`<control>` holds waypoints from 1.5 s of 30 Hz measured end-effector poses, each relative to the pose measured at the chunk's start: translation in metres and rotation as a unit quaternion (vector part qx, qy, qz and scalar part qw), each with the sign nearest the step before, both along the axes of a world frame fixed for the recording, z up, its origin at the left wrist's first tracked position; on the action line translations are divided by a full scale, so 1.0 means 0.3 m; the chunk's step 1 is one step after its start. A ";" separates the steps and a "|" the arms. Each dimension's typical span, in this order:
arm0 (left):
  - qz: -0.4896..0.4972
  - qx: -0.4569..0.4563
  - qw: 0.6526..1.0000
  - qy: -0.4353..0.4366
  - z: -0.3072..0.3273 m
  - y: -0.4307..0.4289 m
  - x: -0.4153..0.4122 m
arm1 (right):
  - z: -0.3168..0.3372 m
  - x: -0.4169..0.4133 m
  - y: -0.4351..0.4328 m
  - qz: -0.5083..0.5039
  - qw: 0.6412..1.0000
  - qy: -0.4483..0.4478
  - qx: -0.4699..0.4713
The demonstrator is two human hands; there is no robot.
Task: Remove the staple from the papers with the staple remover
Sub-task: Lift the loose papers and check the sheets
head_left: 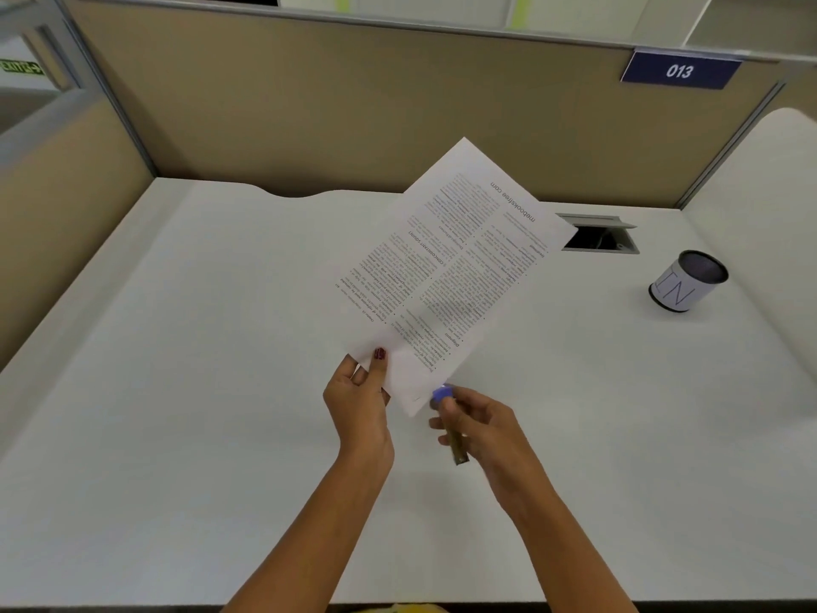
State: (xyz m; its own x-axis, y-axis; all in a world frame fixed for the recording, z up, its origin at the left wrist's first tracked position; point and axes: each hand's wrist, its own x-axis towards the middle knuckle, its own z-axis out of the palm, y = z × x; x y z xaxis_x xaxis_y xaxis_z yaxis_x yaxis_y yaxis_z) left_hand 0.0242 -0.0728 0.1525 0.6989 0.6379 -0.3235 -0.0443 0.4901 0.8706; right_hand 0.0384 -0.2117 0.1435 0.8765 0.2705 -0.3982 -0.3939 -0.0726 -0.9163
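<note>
White printed papers [451, 267] are held up above the desk, tilted, with the text upside down to me. My left hand [360, 398] pinches their near corner, thumb on top. My right hand [479, 429] is closed on the staple remover [446, 413], a slim metal tool with a blue tip, its blue end touching the near edge of the papers. The staple itself is too small to make out.
A white desk [199, 369] is enclosed by tan cubicle walls [353, 117]. A cylindrical pen cup [687, 280] stands at the right. A cable hatch [601, 234] lies open behind the papers. A blue "013" sign [680, 70] hangs on the back wall.
</note>
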 end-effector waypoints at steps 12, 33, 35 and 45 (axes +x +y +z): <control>0.004 -0.030 0.999 -0.014 -0.018 0.016 -0.012 | -0.210 0.138 -0.265 -0.228 0.880 -0.199 -0.367; 0.000 -0.011 1.000 0.007 -0.018 0.011 -0.018 | -0.352 0.205 -0.308 -0.225 0.837 -0.133 -0.481; -0.001 -0.002 1.000 0.011 -0.020 0.010 -0.017 | -0.333 0.206 -0.294 -0.255 0.836 -0.168 -0.457; -0.022 0.369 0.927 0.057 0.016 0.094 0.005 | -0.002 0.272 -0.187 -0.231 0.787 -0.494 -0.289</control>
